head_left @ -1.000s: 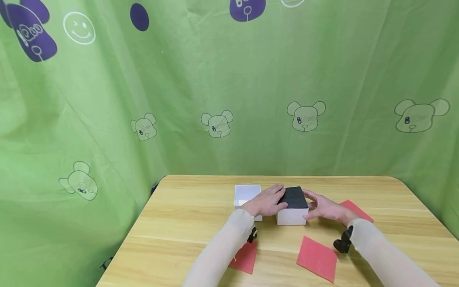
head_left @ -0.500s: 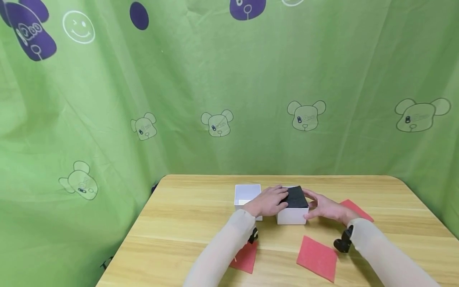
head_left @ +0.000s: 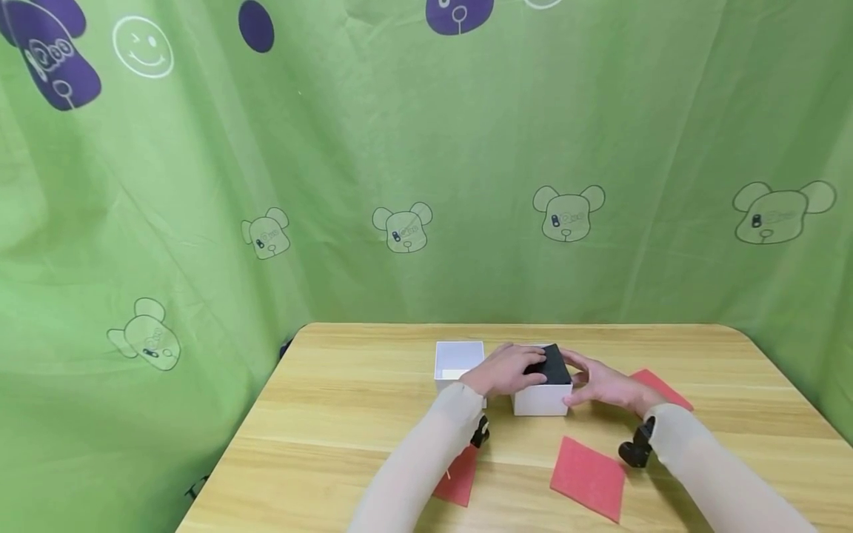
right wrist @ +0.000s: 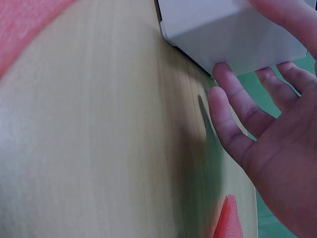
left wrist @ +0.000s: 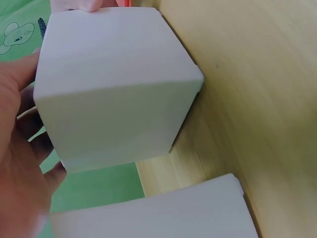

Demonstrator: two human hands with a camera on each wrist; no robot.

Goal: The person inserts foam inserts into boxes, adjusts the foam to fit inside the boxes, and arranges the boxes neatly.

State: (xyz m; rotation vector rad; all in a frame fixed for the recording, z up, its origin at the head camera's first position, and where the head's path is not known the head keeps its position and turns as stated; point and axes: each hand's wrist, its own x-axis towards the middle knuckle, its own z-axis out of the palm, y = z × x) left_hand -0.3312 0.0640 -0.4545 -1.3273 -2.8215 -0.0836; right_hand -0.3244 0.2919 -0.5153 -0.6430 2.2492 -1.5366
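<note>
In the head view a white box (head_left: 541, 400) stands on the table, a flat black square sheet (head_left: 557, 366) at its top opening. My left hand (head_left: 508, 369) reaches over the box from the left, its fingertips resting on the black sheet and covering part of it. With thumb near the front corner and fingers along the right side, my right hand (head_left: 603, 385) holds the box. The right wrist view shows the fingertips of the right hand (right wrist: 282, 134) against the white wall. Seen from the left wrist, the left hand (left wrist: 20, 134) lies along the box's upper edge.
A second white box (head_left: 460, 355), uncovered with something pale inside, stands left of the first, partly behind my left wrist. Red foam squares lie around: one (head_left: 588, 477) in front, one (head_left: 660, 389) behind my right wrist, one (head_left: 458, 480) partly under my left forearm.
My left hand has slid slightly right across the top of the box, and more of the white back rim shows. The right hand stays in place.
</note>
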